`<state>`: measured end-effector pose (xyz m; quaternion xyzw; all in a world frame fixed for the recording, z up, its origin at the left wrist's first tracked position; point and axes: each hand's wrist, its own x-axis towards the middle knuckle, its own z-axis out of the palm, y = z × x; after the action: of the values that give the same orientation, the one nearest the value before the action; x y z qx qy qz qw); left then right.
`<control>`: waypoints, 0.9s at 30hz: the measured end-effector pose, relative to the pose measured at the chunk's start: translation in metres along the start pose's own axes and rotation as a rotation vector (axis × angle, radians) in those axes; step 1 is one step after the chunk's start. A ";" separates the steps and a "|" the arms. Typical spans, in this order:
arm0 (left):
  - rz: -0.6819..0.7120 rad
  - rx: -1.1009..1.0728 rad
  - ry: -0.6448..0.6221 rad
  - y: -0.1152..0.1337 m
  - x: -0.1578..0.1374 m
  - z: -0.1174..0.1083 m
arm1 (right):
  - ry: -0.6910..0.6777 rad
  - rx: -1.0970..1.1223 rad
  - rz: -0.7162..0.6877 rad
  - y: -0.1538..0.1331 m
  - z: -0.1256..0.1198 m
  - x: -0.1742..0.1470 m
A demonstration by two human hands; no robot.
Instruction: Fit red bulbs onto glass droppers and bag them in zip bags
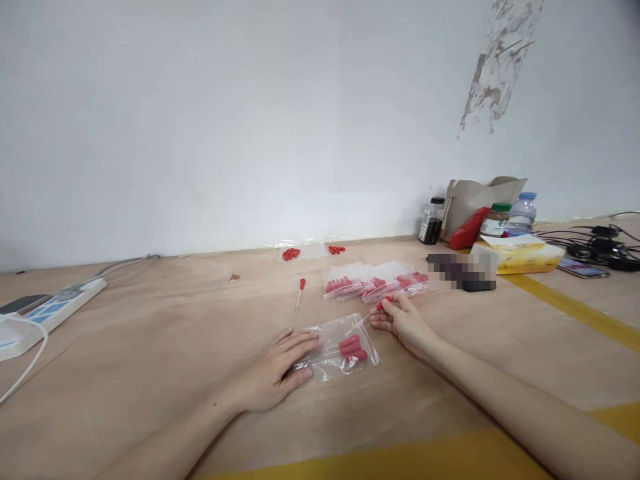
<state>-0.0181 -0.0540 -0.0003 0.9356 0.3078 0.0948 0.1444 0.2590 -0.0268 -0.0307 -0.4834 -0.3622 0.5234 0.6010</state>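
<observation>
My left hand (pixel 280 367) lies with fingers spread on the left end of a clear zip bag (pixel 327 333). Inside that bag are a few droppers with red rubber bulbs (pixel 353 348). Pinched by its red bulb, a glass dropper (pixel 373 313) is in my right hand (pixel 400 320), its thin tube pointing left over the upper right part of the bag. A single loose dropper (pixel 302 287) rests on the table beyond the bag. Behind my right hand, several filled bags (pixel 375 283) of red-bulbed droppers overlap in a row.
Near the wall lie more red bulbs (pixel 291 254) and clear plastic. At the left is a power strip (pixel 55 313) with cables. A dark bottle (pixel 431 221), a grey bag (pixel 470 200), a yellow tissue pack (pixel 525 257), a phone (pixel 583 268) and black cables (pixel 605 247) stand or lie at the right.
</observation>
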 end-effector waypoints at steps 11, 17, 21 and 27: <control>-0.021 0.011 0.008 0.001 0.001 0.000 | -0.400 -0.585 -0.297 0.004 0.003 -0.007; -0.018 0.005 -0.011 -0.001 0.000 0.002 | -0.364 -0.638 -0.291 -0.009 0.001 0.000; -0.016 -0.030 -0.002 0.000 0.000 0.001 | -0.301 -0.917 -0.520 -0.028 0.021 0.021; 0.011 -0.051 0.019 0.000 0.000 0.001 | -0.249 -1.055 -0.391 -0.018 0.117 0.059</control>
<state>-0.0178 -0.0543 -0.0011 0.9324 0.3013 0.1126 0.1648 0.1651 0.0547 0.0139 -0.5765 -0.7250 0.2042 0.3168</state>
